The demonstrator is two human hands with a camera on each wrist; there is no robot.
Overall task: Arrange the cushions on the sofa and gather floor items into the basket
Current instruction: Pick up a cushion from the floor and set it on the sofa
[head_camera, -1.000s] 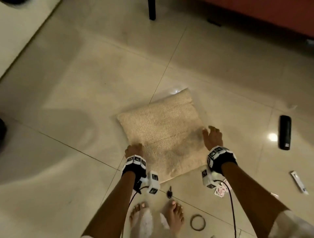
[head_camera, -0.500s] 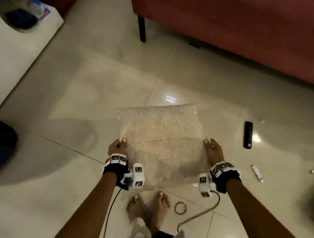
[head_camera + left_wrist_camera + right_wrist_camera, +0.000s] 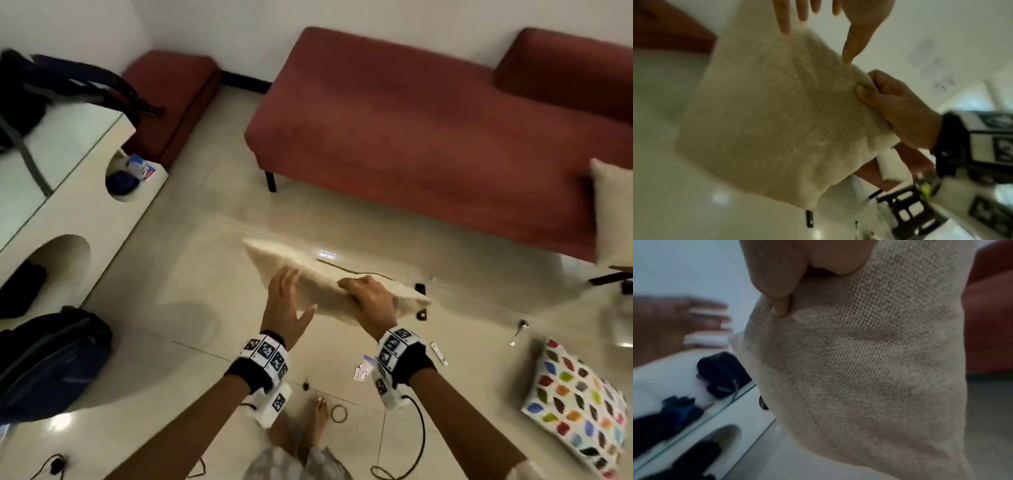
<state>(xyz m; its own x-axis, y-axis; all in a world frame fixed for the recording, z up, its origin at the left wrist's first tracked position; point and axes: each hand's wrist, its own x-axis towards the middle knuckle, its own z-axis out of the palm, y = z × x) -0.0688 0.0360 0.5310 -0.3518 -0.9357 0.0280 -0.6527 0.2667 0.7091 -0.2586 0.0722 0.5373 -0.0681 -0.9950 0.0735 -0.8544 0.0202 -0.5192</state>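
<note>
The right hand (image 3: 368, 301) is pinching the beige cushion's (image 3: 318, 277) near edge, holding it above bare tiles before the red sofa (image 3: 411, 137); the left hand (image 3: 286, 308) is hovering beside it, fingers spread straight

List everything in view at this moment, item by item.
Beige cushion: one, gripped in the air above the floor.
Second beige cushion: one, at the sofa's right end.
Patterned cushion: one, multicolour, floor right.
Sofa: one, red.
Footstool: one, red.
Backpack: one, dark, floor left.
Remote: one, black, partly hidden.
Spoon: one, floor.
Ring: one, floor.
Right hand: grips cushion.
Left hand: flat against cushion.
</note>
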